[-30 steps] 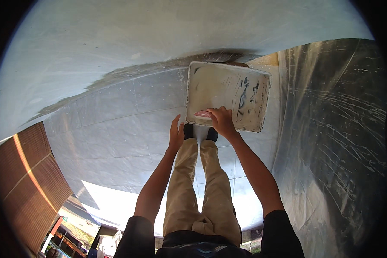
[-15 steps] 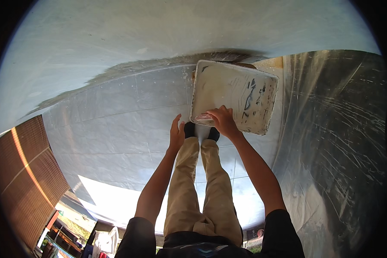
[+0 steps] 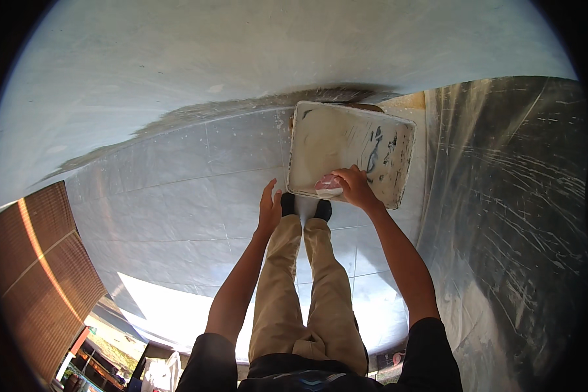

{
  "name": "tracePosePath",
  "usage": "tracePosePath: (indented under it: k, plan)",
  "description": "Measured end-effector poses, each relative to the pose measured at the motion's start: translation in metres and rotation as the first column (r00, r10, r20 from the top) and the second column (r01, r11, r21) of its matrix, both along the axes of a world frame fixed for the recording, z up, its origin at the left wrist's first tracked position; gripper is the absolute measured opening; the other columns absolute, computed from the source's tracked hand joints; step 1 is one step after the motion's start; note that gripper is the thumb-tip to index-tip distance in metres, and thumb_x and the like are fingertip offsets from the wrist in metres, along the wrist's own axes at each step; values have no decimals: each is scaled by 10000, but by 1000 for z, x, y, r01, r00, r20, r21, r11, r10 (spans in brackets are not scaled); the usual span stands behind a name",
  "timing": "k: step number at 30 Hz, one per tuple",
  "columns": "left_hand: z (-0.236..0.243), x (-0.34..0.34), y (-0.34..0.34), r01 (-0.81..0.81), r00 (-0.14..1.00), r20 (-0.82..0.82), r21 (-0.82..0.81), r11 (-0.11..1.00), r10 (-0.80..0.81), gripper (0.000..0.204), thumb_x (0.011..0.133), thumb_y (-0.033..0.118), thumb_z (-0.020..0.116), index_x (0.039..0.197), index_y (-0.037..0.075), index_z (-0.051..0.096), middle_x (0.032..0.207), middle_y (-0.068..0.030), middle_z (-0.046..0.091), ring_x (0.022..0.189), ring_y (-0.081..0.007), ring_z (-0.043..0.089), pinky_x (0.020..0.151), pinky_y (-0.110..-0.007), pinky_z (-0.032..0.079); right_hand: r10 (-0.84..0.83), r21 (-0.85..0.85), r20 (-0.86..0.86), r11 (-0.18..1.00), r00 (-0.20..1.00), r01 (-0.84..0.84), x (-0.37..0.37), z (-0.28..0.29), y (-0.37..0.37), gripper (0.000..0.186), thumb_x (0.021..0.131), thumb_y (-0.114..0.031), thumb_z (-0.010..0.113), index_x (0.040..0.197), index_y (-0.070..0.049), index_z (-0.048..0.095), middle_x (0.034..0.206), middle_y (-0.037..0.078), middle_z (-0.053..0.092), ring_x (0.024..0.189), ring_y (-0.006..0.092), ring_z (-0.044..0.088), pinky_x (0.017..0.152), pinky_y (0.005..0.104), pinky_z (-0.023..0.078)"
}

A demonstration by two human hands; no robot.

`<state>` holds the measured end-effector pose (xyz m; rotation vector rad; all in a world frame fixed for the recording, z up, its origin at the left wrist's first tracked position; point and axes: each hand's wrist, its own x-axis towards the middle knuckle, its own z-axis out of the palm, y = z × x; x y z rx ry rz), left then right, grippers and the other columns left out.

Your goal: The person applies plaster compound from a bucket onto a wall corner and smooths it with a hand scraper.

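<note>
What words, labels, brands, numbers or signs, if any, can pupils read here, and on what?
No text can be read.
Tray: dark marks, no legible lettering.
Pink-and-white piece in the right hand: too small to tell if printed.
Shirt: blue pattern, no readable words.

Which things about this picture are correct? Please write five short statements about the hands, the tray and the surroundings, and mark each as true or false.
1. The right hand holds a small pink-and-white object. True.
2. The left hand grips the rectangular off-white tray with a raised rim. False: it is apart from the tray, with nothing visible in it.
3. Dark marks show on the tray's inner surface. True.
4. The brown ribbed screen is at the picture's right side. False: it is at the left; shiny see-through plastic sheeting is at the right.
5. The person wears long beige cloth trousers. True.
</note>
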<state>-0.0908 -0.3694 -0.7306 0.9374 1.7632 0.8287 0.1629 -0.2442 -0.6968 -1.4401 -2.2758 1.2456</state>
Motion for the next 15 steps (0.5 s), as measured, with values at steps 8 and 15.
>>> tracePosePath:
  k: [8, 15]
  plan:
    - [18, 2, 4, -14, 1000, 26, 4, 1000, 14, 436, 1009, 191, 455, 1395, -12, 434, 1410, -213, 478, 1330, -335, 441, 1103, -387, 330, -47, -75, 130, 996, 990, 57, 30, 6, 14, 226, 904, -110, 609, 1119, -79, 673, 952, 95, 666, 942, 273, 558, 892, 418, 374]
    - [37, 8, 14, 24, 1000, 7, 58, 998, -25, 441, 1005, 190, 463, 1393, -17, 435, 1408, -211, 480, 1325, -325, 446, 1103, -382, 328, -317, -255, 25, 915, 948, 312, 71, 1, 21, 237, 922, -145, 617, 1129, -35, 653, 1020, 130, 696, 881, 232, 630, 792, 353, 485]
